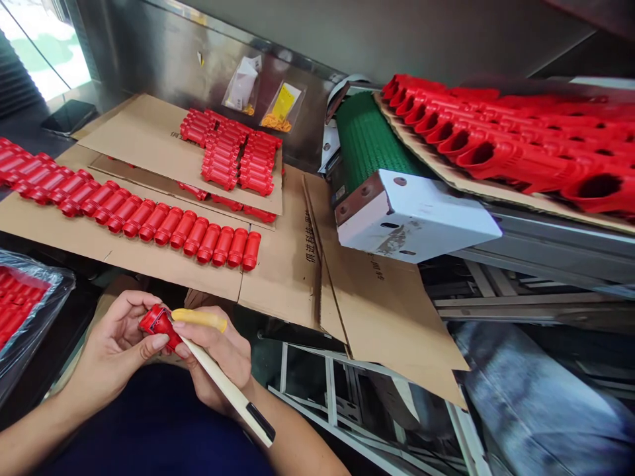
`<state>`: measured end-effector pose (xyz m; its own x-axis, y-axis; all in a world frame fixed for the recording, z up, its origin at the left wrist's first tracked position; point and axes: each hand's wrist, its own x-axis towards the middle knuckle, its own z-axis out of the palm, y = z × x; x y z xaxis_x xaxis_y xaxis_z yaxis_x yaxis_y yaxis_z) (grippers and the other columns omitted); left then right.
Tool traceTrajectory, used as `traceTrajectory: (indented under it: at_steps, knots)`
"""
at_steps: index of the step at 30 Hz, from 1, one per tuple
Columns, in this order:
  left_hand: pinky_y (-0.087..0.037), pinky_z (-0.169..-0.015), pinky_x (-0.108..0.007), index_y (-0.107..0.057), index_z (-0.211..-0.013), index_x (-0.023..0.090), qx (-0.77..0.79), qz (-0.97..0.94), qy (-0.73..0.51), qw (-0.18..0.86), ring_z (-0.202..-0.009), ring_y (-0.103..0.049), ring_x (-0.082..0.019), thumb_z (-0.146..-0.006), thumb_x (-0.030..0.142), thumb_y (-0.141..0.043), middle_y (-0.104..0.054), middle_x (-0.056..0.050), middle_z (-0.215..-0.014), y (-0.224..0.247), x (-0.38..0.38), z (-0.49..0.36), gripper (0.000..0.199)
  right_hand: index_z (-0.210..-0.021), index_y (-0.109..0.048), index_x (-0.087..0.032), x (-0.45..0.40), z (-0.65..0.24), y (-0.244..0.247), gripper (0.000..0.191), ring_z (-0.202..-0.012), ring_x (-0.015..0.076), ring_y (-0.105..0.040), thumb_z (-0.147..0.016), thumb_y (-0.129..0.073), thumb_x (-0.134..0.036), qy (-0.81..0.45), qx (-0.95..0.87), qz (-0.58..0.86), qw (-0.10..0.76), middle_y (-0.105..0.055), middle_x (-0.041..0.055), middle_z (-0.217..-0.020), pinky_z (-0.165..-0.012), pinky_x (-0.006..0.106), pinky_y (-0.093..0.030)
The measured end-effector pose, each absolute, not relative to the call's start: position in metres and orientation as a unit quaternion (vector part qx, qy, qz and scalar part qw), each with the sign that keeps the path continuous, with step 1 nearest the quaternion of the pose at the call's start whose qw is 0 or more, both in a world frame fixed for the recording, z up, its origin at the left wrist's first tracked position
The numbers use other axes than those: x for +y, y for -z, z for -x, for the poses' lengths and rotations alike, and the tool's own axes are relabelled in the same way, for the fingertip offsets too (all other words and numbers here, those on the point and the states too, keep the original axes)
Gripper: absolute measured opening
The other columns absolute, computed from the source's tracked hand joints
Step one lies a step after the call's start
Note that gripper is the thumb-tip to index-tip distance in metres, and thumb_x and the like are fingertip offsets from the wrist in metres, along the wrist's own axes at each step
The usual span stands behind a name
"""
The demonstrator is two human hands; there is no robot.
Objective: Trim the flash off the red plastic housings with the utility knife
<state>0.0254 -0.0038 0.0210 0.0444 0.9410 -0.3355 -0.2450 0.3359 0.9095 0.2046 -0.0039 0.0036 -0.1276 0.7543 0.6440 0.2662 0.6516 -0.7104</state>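
Low in the view, my left hand (pixel 124 340) is closed around a small red plastic part (pixel 161 324), thumb in front. My right hand (pixel 215 344) grips a long cream-coloured tool (pixel 223 383) with a black patch near its lower end; its upper end meets the red part. A yellow cover (pixel 201 318) sits on one right finger. The right fingertips also touch the red part. Beyond my hands, a row of red cylinders (pixel 169 225) lies side by side on cardboard (pixel 278 284).
Cardboard sheets (pixel 133 125) hold more red parts (pixel 223 152). Small bags (pixel 284 106) and a phone (pixel 69 117) lie behind. A green conveyor (pixel 374 135) with red housings (pixel 476 152) stands right. A lined bin (pixel 54 291) is left; a person's denim-clad leg (pixel 536 390) is lower right.
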Motion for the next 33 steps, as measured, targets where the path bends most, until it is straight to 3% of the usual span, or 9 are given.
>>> traceTrajectory:
  at_steps: [9,22,33]
  knots:
    - [-0.064,-0.072,-0.025,-0.073,-0.107,0.025,0.519,-0.341,-0.461,0.634,-0.079,-0.076,-0.017,-0.077,0.038,-0.098,-0.078,-0.002,-0.1,-0.022,-0.005,-0.026,0.041,-0.139,-0.07,-0.02,-0.008,-0.204,-0.002,0.036,-0.106,0.0248,-0.08,-0.104,-0.067,-0.012,-0.237,-0.713,0.359,0.554,-0.084,0.0131,-0.114,-0.089,0.04,-0.07]
    - [-0.063,-0.075,-0.026,-0.073,-0.109,0.025,0.546,-0.362,-0.459,0.6,-0.084,-0.076,-0.019,-0.078,0.039,-0.097,-0.08,-0.004,-0.102,-0.019,-0.009,-0.026,0.042,-0.129,-0.074,-0.02,-0.018,-0.208,-0.005,0.029,-0.099,0.0256,-0.078,-0.101,-0.066,-0.013,-0.262,-0.682,0.4,0.553,-0.082,0.0147,-0.112,-0.086,0.043,-0.069]
    - [-0.064,-0.078,-0.028,-0.076,-0.107,0.027,0.549,-0.364,-0.45,0.603,-0.085,-0.077,-0.021,-0.076,0.041,-0.098,-0.081,-0.004,-0.102,-0.026,-0.009,-0.028,0.04,-0.132,-0.073,-0.023,-0.016,-0.209,-0.008,0.028,-0.105,0.0253,-0.08,-0.105,-0.066,-0.017,-0.282,-0.686,0.388,0.548,-0.084,0.0128,-0.117,-0.089,0.041,-0.069]
